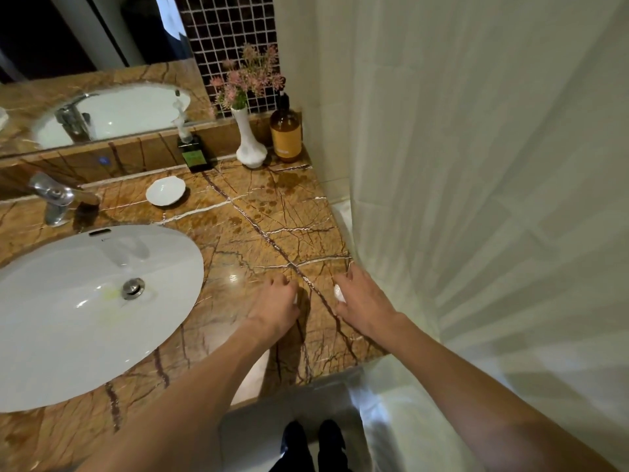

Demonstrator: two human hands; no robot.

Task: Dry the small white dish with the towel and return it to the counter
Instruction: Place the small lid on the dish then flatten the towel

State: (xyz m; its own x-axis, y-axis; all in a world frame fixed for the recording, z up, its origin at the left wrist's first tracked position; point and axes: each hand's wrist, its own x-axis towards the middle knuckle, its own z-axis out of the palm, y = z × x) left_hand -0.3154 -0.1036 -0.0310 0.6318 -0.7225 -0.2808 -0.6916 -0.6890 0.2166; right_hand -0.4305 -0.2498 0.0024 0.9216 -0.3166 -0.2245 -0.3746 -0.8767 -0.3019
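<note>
The small white dish (165, 191) sits on the brown marble counter (258, 229), behind the sink and to the right of the tap. Both my hands hover low over the counter's front right corner, far from the dish. My left hand (275, 303) has its fingers curled downward and holds nothing. My right hand (360, 299) is spread flat near the counter's right edge, also empty. A pale glint shows at each thumb tip. I see no towel on the counter.
A white oval sink (85, 301) fills the left, with a chrome tap (54, 197) behind it. At the back stand a dark bottle (194, 153), a white vase of pink flowers (250, 141) and an amber pump bottle (286, 131). A white curtain (476, 199) hangs on the right.
</note>
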